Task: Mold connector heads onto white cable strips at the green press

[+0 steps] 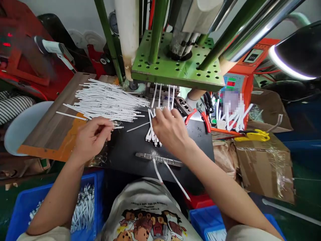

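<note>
My left hand [94,135] is closed, thumb against the curled fingers, at the near edge of a pile of short white cables [107,98]. A small cable end shows at its fingertips, but whether it is gripped I cannot tell. My right hand [172,130] is curled over a smaller bunch of white cables [150,134] with plugs toward me; its fingertips are hidden. Close to me lies a metal mould strip [159,159] with two white cables [177,180] running from it. Several cables [159,97] stretch out from the mould under the green press plate [178,72].
Red-handled cutters [205,122] and a metal block [184,106] lie right of the press. Yellow-handled scissors [255,135] rest near a cardboard box [265,164]. A blue bin [22,207] of cables stands low left. A ring lamp [296,53] hangs at right.
</note>
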### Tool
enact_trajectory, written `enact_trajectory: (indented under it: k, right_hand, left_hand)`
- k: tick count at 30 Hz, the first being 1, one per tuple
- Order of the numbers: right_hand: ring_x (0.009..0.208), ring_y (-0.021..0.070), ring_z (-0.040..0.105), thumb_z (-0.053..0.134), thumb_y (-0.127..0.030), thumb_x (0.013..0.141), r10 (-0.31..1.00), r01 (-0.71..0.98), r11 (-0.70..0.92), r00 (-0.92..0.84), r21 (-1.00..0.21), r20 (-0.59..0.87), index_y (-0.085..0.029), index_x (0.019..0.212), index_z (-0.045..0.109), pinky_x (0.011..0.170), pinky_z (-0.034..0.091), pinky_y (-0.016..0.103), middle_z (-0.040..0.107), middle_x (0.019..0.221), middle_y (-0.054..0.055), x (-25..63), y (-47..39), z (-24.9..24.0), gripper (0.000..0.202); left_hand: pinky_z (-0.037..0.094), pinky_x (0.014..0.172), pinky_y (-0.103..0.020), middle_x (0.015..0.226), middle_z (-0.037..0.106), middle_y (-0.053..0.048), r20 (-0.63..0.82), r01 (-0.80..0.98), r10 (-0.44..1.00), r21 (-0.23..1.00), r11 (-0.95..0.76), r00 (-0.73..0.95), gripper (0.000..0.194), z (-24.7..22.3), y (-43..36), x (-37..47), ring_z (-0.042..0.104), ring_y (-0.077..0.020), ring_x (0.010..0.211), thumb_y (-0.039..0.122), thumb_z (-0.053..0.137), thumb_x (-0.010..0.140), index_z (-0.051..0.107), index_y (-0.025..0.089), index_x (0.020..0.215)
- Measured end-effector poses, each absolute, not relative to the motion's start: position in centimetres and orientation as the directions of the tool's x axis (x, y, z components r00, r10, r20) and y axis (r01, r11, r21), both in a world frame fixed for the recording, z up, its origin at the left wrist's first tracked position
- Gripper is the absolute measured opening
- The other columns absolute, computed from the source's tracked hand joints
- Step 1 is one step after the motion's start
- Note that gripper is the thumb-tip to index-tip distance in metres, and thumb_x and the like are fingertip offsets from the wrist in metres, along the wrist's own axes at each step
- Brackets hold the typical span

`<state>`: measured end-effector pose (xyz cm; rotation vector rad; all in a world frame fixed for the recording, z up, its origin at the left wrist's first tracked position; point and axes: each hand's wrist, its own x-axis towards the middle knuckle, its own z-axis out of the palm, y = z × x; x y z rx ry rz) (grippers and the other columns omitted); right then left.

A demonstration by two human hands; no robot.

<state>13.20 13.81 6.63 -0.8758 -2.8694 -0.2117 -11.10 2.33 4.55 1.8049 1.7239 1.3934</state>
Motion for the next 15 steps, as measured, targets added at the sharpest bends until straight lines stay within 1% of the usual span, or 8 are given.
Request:
enact_trajectory:
  k: [2,3,5,7,9,10,12,15]
  right_hand:
    - [0.082,0.0237,0.051,0.038,-0.007,0.094,0.643,0.655,0.755,-0.745,0.017,0.180,-0.016,0.080,0.066,0.070,0.037,0.036,0.061,0.088,0.012,16.6,12.7,6.3,0.032]
    - [0.080,0.0222,0.052,0.041,-0.011,0.095,0.685,0.687,0.724,-0.704,-0.065,0.187,-0.017,0.083,0.067,0.070,0.038,0.035,0.062,0.086,0.010,18.2,11.9,5.6,0.030]
    - [0.077,0.0195,0.056,0.046,-0.019,0.098,0.750,0.687,0.659,-0.633,-0.307,0.194,-0.019,0.088,0.067,0.069,0.043,0.032,0.065,0.083,0.006,21.1,9.7,3.4,0.023]
    - [0.078,0.0173,0.062,0.051,-0.022,0.097,0.801,0.615,0.566,-0.568,-0.549,0.190,-0.021,0.090,0.066,0.071,0.048,0.029,0.069,0.084,0.004,23.0,7.3,0.9,0.017]
    - [0.083,0.0163,0.066,0.053,-0.019,0.096,0.829,0.530,0.502,-0.521,-0.683,0.204,-0.021,0.091,0.065,0.075,0.052,0.027,0.071,0.087,0.003,23.9,5.2,-1.1,0.013]
    - [0.085,0.0162,0.066,0.053,-0.017,0.096,0.835,0.504,0.495,-0.502,-0.708,0.226,-0.021,0.092,0.065,0.077,0.052,0.028,0.071,0.089,0.004,24.1,4.4,-1.9,0.013]
    - [0.086,0.0167,0.066,0.054,-0.015,0.095,0.833,0.490,0.516,-0.478,-0.702,0.278,-0.021,0.094,0.064,0.079,0.053,0.030,0.071,0.092,0.005,23.9,3.3,-2.6,0.012]
    - [0.087,0.0183,0.065,0.053,-0.014,0.094,0.801,0.520,0.580,-0.501,-0.627,0.326,-0.020,0.097,0.064,0.078,0.053,0.033,0.071,0.094,0.007,23.7,3.0,-2.5,0.013]
  left_hand:
    - [0.049,0.050,-0.024,0.084,0.068,-0.001,0.330,0.360,0.894,0.908,-0.214,-0.303,0.010,3.8,1.5,-10.3,0.060,-0.0097,0.056,0.024,0.063,0.090,0.068,0.023,0.099]
    - [0.053,0.053,-0.024,0.088,0.069,-0.002,0.253,0.252,0.909,0.952,-0.173,-0.331,0.014,3.2,1.2,-9.9,0.063,-0.0110,0.060,0.026,0.063,0.090,0.069,0.023,0.103]
    - [0.059,0.062,-0.027,0.090,0.071,-0.004,0.118,0.126,0.935,0.989,-0.080,-0.335,0.021,1.6,0.7,-8.8,0.068,-0.0140,0.070,0.028,0.066,0.089,0.070,0.024,0.110]
    - [0.060,0.067,-0.027,0.087,0.072,-0.003,0.093,0.164,0.937,0.986,-0.039,-0.338,0.021,0.0,0.4,-7.3,0.070,-0.0151,0.075,0.029,0.071,0.085,0.072,0.024,0.105]
    - [0.058,0.068,-0.025,0.084,0.072,-0.002,0.184,0.335,0.934,0.939,-0.075,-0.307,0.012,-1.4,0.3,-5.5,0.069,-0.0143,0.076,0.025,0.074,0.082,0.075,0.023,0.093]
    - [0.057,0.068,-0.024,0.083,0.072,-0.002,0.246,0.426,0.935,0.897,-0.120,-0.256,0.006,-1.9,0.3,-4.6,0.069,-0.0138,0.076,0.023,0.073,0.083,0.076,0.023,0.088]
    - [0.056,0.070,-0.025,0.084,0.073,-0.001,0.347,0.537,0.931,0.809,-0.239,-0.109,0.008,-2.6,0.2,-3.0,0.069,-0.0141,0.077,0.019,0.069,0.086,0.075,0.023,0.086]
    - [0.056,0.080,-0.030,0.088,0.075,-0.002,0.394,0.575,0.914,0.728,-0.374,0.096,0.010,-2.9,0.1,-1.6,0.071,-0.0160,0.084,0.017,0.063,0.090,0.072,0.022,0.091]
